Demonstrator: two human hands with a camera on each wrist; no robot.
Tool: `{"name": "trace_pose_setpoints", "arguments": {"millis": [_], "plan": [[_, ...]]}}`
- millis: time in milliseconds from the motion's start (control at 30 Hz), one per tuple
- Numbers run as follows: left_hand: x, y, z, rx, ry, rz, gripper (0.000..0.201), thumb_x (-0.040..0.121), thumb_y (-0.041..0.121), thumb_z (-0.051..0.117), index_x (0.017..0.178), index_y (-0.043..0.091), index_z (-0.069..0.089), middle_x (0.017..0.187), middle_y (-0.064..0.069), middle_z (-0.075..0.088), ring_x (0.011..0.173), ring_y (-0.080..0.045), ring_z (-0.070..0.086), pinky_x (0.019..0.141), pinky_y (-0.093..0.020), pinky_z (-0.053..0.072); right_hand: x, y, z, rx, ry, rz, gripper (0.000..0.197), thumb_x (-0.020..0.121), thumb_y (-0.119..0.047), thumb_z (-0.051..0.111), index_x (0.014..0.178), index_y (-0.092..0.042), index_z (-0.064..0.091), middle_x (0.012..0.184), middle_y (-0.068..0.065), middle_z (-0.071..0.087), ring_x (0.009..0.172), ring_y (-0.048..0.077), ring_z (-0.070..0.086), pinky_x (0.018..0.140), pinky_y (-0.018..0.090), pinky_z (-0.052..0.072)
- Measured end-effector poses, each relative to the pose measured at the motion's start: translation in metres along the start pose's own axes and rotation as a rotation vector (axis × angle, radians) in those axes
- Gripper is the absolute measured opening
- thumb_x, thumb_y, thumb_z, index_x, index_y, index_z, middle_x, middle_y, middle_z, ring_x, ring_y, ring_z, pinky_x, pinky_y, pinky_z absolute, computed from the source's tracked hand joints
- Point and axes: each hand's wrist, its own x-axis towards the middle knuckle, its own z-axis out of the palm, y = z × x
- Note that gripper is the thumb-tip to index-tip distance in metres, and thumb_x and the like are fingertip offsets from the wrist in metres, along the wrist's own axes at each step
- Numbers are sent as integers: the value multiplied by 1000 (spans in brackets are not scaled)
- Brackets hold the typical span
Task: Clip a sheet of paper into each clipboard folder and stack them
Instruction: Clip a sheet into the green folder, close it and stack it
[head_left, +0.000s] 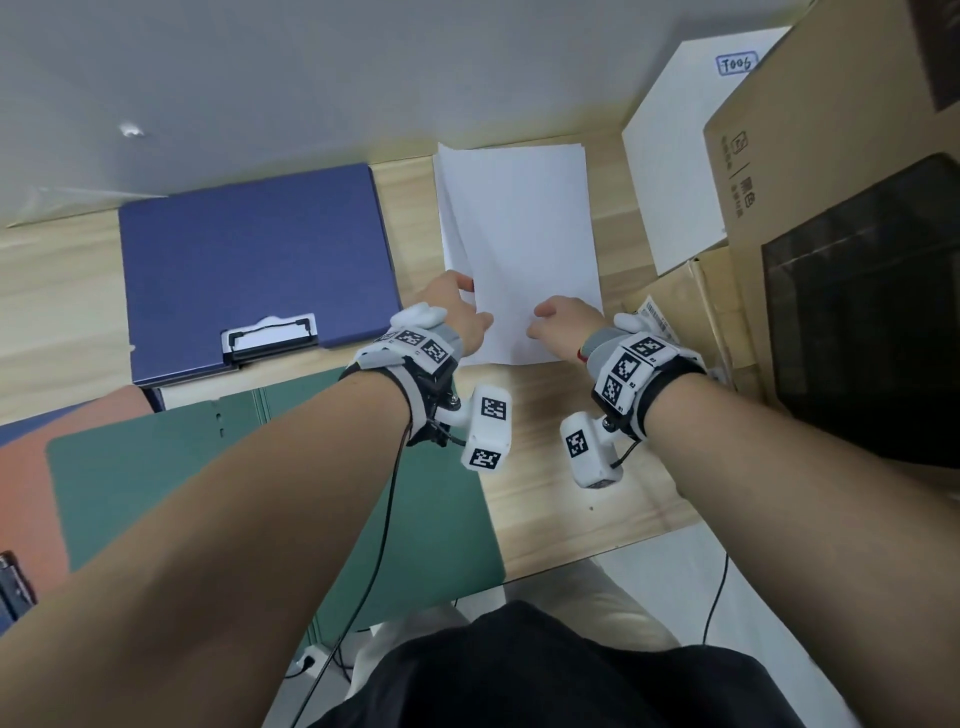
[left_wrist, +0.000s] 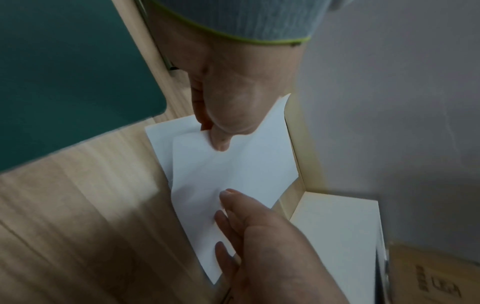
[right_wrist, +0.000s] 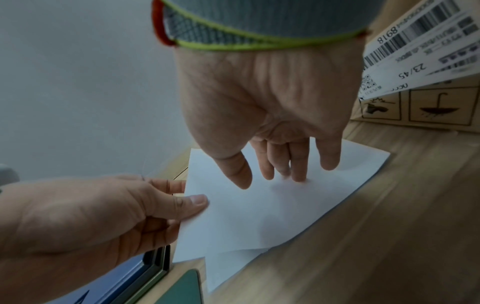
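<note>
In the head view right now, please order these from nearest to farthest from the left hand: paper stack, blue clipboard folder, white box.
1. Paper stack: pinched by the left hand.
2. Blue clipboard folder: to its left.
3. White box: far right, beyond the paper.

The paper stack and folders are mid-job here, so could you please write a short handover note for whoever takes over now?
Left hand: pinches the left edge of the top sheet.
Right hand: straight fingers press on the paper stack.
Blue folder: closed on the table's far left, clip toward the person.
Green folder: near edge, over an orange one.
Done: a sheet is being separated.
Left: clip it in, do the other folders, stack.
</note>
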Motion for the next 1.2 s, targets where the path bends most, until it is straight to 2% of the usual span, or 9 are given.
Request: {"name": "trace_pose_setpoints", "arguments": {"millis": [167, 267, 367, 533, 667, 800, 933, 1067, 1200], "plan": [[-6, 8, 2, 203, -6, 121, 49, 86, 11, 51, 125, 39, 42, 108, -4, 63, 89, -25, 66, 70, -36, 57, 1, 1, -2, -9, -7, -14, 52, 93, -30, 53, 143, -21, 44, 143, 2, 50, 126, 24, 50, 87, 27, 36], [-17, 12, 4, 461, 160, 232, 52, 88, 29, 60, 136, 41, 45, 128, -4, 45, 118, -25, 45, 78, -34, 42, 2, 1, -1, -20, 1, -21, 52, 92, -30, 54, 143, -21, 45, 143, 2, 50, 125, 24, 50, 86, 27, 36], [-17, 14, 5, 532, 243, 324, 52, 86, 46, 63, 136, 40, 51, 133, -6, 40, 125, -26, 37, 91, -36, 37, 2, 1, 1, -18, 4, -21, 51, 92, -30, 55, 142, -21, 46, 143, 2, 50, 126, 24, 50, 89, 30, 38], [4, 26, 3, 262, 40, 126, 55, 92, 42, 60, 137, 17, 41, 118, -5, 61, 93, -30, 59, 72, -38, 46, -1, 7, 0, -6, -16, -53, 50, 92, -29, 55, 141, -20, 46, 142, 2, 50, 125, 24, 50, 87, 28, 37], [9, 25, -6, -47, -40, 94, 61, 93, 7, 56, 150, 16, 37, 142, -11, 53, 126, -32, 55, 100, -36, 45, -6, 20, -9, 29, 2, -80, 49, 93, -31, 55, 140, -21, 46, 145, 2, 48, 125, 22, 51, 91, 28, 39], [-11, 14, -27, -332, -7, 121, 46, 84, 5, 54, 126, 22, 61, 103, -4, 70, 83, -23, 67, 73, -31, 58, -14, 24, -25, 248, 116, -74, 66, 92, -34, 61, 148, -20, 31, 152, 3, 37, 124, 21, 50, 93, 27, 36], [-41, -23, -71, -436, -5, 119, 26, 76, 0, 54, 97, 8, 67, 94, -11, 70, 79, -27, 64, 74, -35, 54, -34, 3, -30, 603, 192, -160, 93, 74, -41, 81, 147, -19, 27, 143, 1, 49, 125, 19, 52, 97, 32, 42], [-70, -68, -101, -440, 6, 114, 26, 68, 6, 62, 92, -2, 67, 90, -17, 73, 76, -23, 63, 75, -43, 58, -54, -19, -23, 848, 20, -255, 75, 58, -46, 89, 124, -24, 59, 118, -6, 71, 109, 18, 67, 97, 46, 52], [-97, -128, -122, -382, -66, 133, 25, 76, 13, 74, 101, 13, 75, 100, -3, 77, 92, -20, 74, 88, -42, 59, -76, -40, 6, 812, -62, -361, 37, 78, -28, 80, 112, -16, 70, 113, -2, 73, 103, 19, 70, 93, 44, 55]]}}
